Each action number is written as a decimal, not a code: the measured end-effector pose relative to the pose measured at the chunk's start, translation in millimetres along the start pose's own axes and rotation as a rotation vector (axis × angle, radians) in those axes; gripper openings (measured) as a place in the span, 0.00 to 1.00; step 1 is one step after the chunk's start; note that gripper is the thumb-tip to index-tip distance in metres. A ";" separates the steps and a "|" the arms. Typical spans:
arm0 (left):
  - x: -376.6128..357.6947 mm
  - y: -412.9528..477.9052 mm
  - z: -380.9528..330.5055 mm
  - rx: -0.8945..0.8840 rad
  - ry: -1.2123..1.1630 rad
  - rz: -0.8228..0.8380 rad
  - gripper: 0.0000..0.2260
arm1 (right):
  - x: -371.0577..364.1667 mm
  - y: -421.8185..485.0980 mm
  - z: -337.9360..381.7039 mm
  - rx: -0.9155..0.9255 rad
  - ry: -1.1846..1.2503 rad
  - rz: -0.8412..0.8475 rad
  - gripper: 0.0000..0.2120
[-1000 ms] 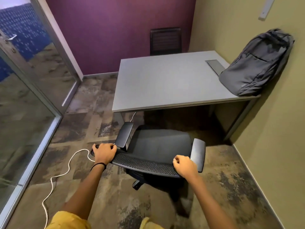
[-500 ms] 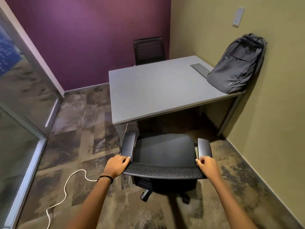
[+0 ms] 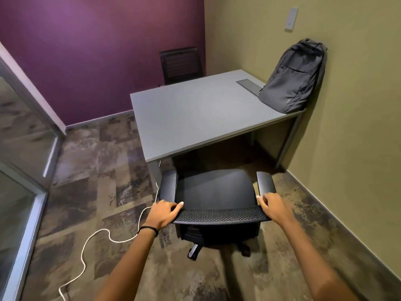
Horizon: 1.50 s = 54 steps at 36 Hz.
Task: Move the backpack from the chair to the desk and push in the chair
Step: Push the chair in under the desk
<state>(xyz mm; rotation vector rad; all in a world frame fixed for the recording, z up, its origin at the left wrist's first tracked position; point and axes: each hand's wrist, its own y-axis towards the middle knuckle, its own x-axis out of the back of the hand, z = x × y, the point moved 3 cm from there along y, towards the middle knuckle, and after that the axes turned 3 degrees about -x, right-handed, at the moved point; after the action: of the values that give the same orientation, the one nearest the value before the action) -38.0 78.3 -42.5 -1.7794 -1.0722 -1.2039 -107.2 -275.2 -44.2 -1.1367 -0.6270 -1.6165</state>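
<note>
A dark grey backpack (image 3: 294, 78) stands on the right rear corner of the grey desk (image 3: 195, 118), leaning against the olive wall. The black office chair (image 3: 214, 192) faces the desk, its seat front at the desk's near edge. My left hand (image 3: 165, 212) grips the left end of the mesh backrest top. My right hand (image 3: 274, 208) grips the right end, just behind the right armrest. The chair's base and casters show below the seat.
A white cable (image 3: 104, 237) snakes across the patterned carpet left of the chair. A second black chair (image 3: 181, 65) stands behind the desk by the purple wall. Glass partition (image 3: 19, 170) on the left; olive wall close on the right.
The chair has turned square to the desk and rolled toward it, with both hands still on the backrest. My view has swung to the right.
</note>
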 end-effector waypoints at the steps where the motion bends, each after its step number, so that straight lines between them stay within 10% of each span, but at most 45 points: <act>1: 0.0 -1.9 -0.2 -0.006 -0.004 0.001 0.27 | 1.0 -3.4 2.2 0.001 -0.010 0.009 0.22; 54: 11.4 -4.5 31.8 -0.151 -0.266 -0.064 0.27 | -6.4 -67.4 21.7 -0.127 -0.129 -0.130 0.20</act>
<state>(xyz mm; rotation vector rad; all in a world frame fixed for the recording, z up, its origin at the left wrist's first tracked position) -28.6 111.0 -40.8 -2.0809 -1.2237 -1.1329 -161.6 -231.0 -32.0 -1.3249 -0.7022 -1.7224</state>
